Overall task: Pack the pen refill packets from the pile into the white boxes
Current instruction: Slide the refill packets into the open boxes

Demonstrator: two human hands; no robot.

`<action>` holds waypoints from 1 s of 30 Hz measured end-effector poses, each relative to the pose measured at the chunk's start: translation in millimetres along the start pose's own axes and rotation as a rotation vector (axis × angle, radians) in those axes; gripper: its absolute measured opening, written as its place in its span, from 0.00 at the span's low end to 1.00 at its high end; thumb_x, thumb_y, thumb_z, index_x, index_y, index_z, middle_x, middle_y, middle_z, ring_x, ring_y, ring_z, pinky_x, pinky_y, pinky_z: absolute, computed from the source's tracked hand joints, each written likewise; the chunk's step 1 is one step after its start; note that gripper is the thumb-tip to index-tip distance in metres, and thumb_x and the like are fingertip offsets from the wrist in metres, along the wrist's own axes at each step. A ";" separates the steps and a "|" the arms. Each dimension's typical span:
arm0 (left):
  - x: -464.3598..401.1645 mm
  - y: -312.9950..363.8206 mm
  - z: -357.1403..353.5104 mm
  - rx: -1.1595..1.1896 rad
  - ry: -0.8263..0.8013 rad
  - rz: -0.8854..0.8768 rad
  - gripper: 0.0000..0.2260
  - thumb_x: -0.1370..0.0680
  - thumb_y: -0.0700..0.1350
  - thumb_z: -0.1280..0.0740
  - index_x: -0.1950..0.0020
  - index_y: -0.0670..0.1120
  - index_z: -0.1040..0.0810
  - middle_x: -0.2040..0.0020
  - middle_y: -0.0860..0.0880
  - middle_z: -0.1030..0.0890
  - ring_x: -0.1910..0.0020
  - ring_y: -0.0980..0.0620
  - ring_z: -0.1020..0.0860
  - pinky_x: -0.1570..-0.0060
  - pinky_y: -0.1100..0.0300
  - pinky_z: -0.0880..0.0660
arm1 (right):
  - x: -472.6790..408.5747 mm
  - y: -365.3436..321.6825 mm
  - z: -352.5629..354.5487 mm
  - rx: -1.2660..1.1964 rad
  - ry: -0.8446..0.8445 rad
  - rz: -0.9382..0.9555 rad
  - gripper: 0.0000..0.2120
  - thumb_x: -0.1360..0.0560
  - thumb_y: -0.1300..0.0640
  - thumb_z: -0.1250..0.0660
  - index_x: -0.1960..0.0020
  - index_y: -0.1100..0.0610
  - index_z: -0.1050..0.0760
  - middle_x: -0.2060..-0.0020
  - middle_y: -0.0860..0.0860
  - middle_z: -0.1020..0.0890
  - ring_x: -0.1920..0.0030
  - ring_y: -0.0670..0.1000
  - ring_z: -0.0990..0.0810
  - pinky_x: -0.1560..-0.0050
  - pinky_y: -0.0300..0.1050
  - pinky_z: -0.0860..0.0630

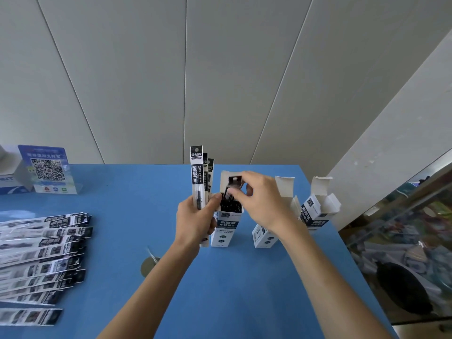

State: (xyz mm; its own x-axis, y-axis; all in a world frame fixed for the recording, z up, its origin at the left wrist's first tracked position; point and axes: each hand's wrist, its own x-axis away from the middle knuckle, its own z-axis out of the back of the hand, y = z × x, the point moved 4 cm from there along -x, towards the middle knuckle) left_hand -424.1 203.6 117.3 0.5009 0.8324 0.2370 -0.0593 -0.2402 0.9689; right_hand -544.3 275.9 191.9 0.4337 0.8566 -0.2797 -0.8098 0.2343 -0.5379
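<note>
My left hand (195,217) grips a few upright pen refill packets (197,172), black and white, just left of an open white box (226,226) standing on the blue table. My right hand (259,199) pinches one packet (232,189) whose lower end sits inside that box's mouth among other dark packets. Two more open white boxes stand to the right: one (263,237) partly behind my right wrist, one (315,211) further right. A pile of packets (41,255) lies flat at the table's left edge.
A blue QR-code stand (47,167) and a white-blue box (9,182) sit at the far left by the wall. A round metal disc (148,265) lies near my left forearm. The table's right edge (352,265) drops beside a glass case.
</note>
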 end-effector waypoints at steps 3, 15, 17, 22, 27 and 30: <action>1.1 -0.5 -1.2 0.012 -0.012 0.002 0.12 0.24 0.48 0.29 0.58 0.39 0.23 0.75 0.46 0.29 0.77 0.49 0.33 0.73 0.59 0.36 | 1.9 7.0 -13.7 0.054 -0.171 -0.053 0.07 0.27 0.53 0.30 0.55 0.57 0.22 0.65 0.48 0.24 0.65 0.49 0.28 0.60 0.50 0.27; 2.7 0.3 -0.5 0.016 -0.003 -0.008 0.10 0.23 0.47 0.30 0.60 0.42 0.23 0.74 0.46 0.28 0.78 0.51 0.32 0.76 0.60 0.35 | 3.8 -10.8 -9.1 0.281 -0.191 0.062 0.07 0.24 0.51 0.34 0.53 0.54 0.22 0.55 0.49 0.22 0.55 0.53 0.24 0.59 0.45 0.31; 2.3 0.0 0.4 0.015 0.011 -0.005 0.11 0.23 0.47 0.30 0.61 0.42 0.24 0.75 0.47 0.28 0.78 0.52 0.32 0.76 0.61 0.35 | 1.7 -13.1 -8.0 0.386 -0.194 0.076 0.11 0.24 0.48 0.35 0.55 0.56 0.23 0.56 0.49 0.24 0.55 0.54 0.25 0.60 0.44 0.35; 2.3 -0.1 4.2 0.011 0.012 -0.013 0.12 0.23 0.48 0.29 0.59 0.40 0.23 0.74 0.46 0.28 0.78 0.51 0.32 0.76 0.61 0.34 | 1.5 -11.1 -2.6 0.471 -0.195 0.106 0.18 0.26 0.41 0.34 0.51 0.57 0.23 0.56 0.49 0.24 0.53 0.54 0.24 0.59 0.44 0.35; 3.9 1.7 2.8 0.021 -0.006 -0.025 0.10 0.24 0.47 0.29 0.60 0.42 0.22 0.73 0.45 0.28 0.77 0.50 0.31 0.76 0.60 0.34 | 5.7 -14.5 -6.7 0.245 -0.146 0.134 0.06 0.23 0.56 0.36 0.47 0.54 0.23 0.53 0.48 0.20 0.55 0.52 0.24 0.57 0.45 0.28; 4.2 1.5 3.2 0.021 -0.001 -0.021 0.10 0.24 0.46 0.29 0.58 0.40 0.22 0.73 0.47 0.27 0.77 0.51 0.31 0.76 0.60 0.34 | 6.5 -9.2 -14.9 0.328 -0.198 0.084 0.05 0.22 0.55 0.37 0.49 0.54 0.23 0.54 0.50 0.19 0.54 0.54 0.23 0.56 0.50 0.25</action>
State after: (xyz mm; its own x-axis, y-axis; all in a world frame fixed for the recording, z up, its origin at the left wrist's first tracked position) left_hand -419.4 205.2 119.5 0.5028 0.8368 0.2165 -0.0307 -0.2330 0.9720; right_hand -528.1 272.5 183.1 0.3018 0.9437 -0.1355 -0.9365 0.2668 -0.2276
